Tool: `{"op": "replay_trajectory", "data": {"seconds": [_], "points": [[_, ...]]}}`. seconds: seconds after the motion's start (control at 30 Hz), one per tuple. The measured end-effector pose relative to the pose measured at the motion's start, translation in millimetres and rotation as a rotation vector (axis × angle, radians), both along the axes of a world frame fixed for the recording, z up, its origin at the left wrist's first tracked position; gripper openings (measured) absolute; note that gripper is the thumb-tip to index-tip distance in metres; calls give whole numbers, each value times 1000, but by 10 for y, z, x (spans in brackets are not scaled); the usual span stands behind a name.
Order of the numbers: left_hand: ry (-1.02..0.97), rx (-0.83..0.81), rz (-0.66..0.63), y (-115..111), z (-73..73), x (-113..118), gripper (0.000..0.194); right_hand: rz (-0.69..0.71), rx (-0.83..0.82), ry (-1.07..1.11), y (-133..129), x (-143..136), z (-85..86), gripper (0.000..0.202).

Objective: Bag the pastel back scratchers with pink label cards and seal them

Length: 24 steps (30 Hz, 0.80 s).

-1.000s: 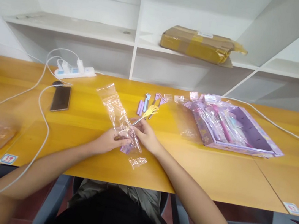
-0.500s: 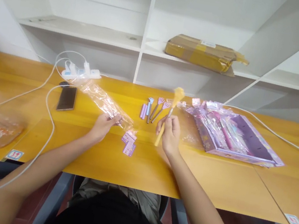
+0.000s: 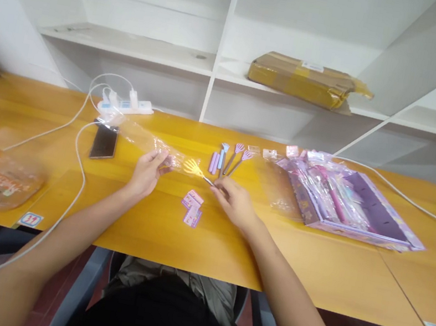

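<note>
My left hand point(image 3: 148, 173) grips a long clear plastic bag point(image 3: 142, 137) near its right end. In my right hand point(image 3: 234, 199) is a yellow back scratcher point(image 3: 193, 168), held by its shaft with the hand-shaped head pointing left at the bag's end. Whether the head is inside the bag or only against it, I cannot tell. Just beyond my right hand lie a blue back scratcher point(image 3: 224, 150) and two purple ones point(image 3: 239, 150), beside short purple tubes point(image 3: 213, 162). Small purple printed cards point(image 3: 193, 210) lie on the table between my hands.
A purple tray point(image 3: 361, 236) with several bagged items stands at the right. A phone point(image 3: 104, 141), a white power strip point(image 3: 125, 107) with cables and an orange-clear bag point(image 3: 0, 178) are at the left. On the shelf behind sits a taped carton point(image 3: 308, 82).
My right hand has tipped the yellow back scratcher from upright to nearly flat and brought its head left to the bag's end. My left hand still holds the bag.
</note>
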<state>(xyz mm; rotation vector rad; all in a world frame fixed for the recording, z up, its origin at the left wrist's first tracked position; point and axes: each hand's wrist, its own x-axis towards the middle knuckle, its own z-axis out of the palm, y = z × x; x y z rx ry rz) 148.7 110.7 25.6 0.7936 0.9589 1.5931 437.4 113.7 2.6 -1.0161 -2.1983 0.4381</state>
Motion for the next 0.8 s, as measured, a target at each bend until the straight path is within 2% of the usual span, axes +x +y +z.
{"op": "replay_trajectory", "data": {"seconds": [0.43, 0.8], "points": [[117, -10, -144, -92, -63, 122, 51, 78, -8, 8, -2, -24, 9, 29], [170, -62, -235, -157, -209, 228, 51, 105, -29, 73, -16, -102, -70, 29]]}}
